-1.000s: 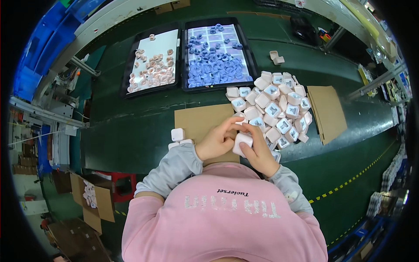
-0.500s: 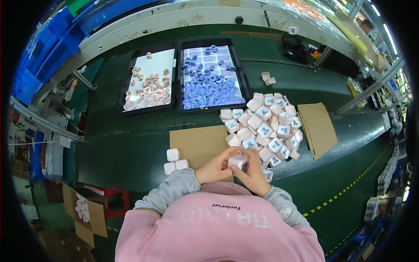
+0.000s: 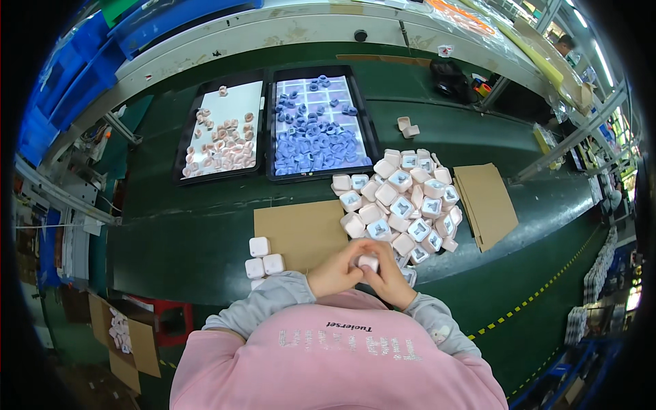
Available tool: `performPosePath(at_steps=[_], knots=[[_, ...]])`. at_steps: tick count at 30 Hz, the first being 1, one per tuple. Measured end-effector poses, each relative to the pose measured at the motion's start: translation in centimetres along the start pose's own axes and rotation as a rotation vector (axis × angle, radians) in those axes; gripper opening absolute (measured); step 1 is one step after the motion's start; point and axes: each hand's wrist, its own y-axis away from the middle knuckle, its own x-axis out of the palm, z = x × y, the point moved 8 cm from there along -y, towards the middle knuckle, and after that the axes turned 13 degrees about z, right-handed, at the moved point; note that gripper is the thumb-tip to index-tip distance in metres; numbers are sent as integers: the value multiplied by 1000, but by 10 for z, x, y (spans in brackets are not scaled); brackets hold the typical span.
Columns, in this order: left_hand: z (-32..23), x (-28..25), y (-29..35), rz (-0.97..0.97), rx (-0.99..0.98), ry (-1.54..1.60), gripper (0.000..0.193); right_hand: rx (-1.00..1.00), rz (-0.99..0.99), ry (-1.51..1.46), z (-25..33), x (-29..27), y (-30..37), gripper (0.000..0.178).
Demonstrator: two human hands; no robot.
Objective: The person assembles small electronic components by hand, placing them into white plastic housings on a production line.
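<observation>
A small pale pink rounded-square case (image 3: 369, 262) sits between both hands, close to my chest. My left hand (image 3: 333, 273) grips it from the left, fingers curled around its edge. My right hand (image 3: 391, 279) closes on it from the right, with the thumb against it. The fingers cover much of the case. Just beyond my hands lies a heap of similar pale pink cases (image 3: 386, 194); several stand open, showing light blue-white insides with dark cut-outs. To the left, a small group of closed cases (image 3: 272, 264) rests near the table's front edge.
A flat cardboard sheet (image 3: 294, 229) lies left of the heap, and stacked cardboard (image 3: 486, 205) lies right of it. Farther back are a black tray with pinkish pieces (image 3: 179, 154) and another with blue pieces (image 3: 372, 130). A box of pale parts (image 3: 143, 342) is at lower left.
My hands have drawn closer around the case and turned it, so less of it shows. The whole view has shifted slightly, moving the table's contents leftward.
</observation>
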Motion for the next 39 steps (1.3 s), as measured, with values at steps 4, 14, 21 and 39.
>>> performPosePath(at_steps=[4, 14, 21, 39], knots=[[17, -42, 7, -140, 141, 194, 52, 241, -241, -1052, -30, -4, 6, 32], [-19, -27, 11, -197, 188, -660, 28, 222, -168, -1400, -33, 26, -5, 40], [-4, -28, 3, -85, 183, -472, 20, 222, -71, -877, -24, 4, -12, 30], [-35, -212, -10, -766, 63, -699, 49, 400, -848, -619, -146, -125, -9, 35]])
